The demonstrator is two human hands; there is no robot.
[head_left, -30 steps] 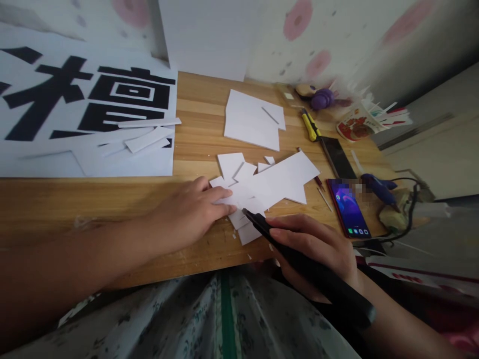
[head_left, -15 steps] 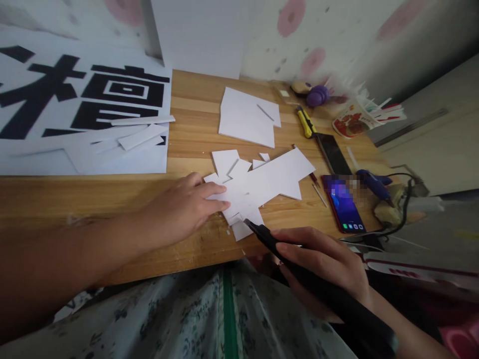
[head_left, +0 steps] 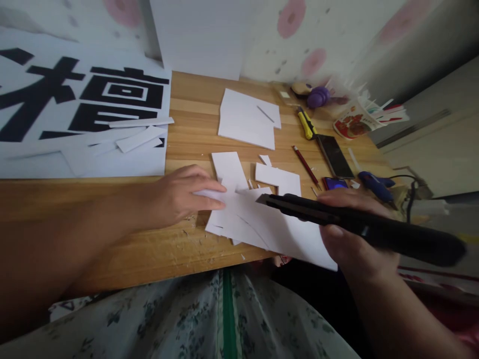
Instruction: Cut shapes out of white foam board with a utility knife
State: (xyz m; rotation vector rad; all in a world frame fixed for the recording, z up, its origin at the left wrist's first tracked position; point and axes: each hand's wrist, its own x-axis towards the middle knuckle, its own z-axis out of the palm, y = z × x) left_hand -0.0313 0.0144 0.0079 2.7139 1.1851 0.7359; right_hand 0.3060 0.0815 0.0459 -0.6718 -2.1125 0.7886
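My left hand lies at the left end of a cut white board piece, index and middle fingers stretched apart over it. The right end of this piece reaches past the table's front edge. In my right hand is a black utility knife, its blade pointing left above the board; whether the tip touches cannot be told. Beneath and behind lie a white strip and an angled white piece. A larger white sheet with a thin slit rests farther back.
A printed sheet with black characters and white offcuts is at left. On the right are a yellow cutter, a red pencil, a dark flat object, a phone, a blue glue gun and a paper cup.
The white piece under my left fingers has turned, its right end swinging toward me and uncovering the red pencil and angled piece. My right hand has raised the knife and moved right.
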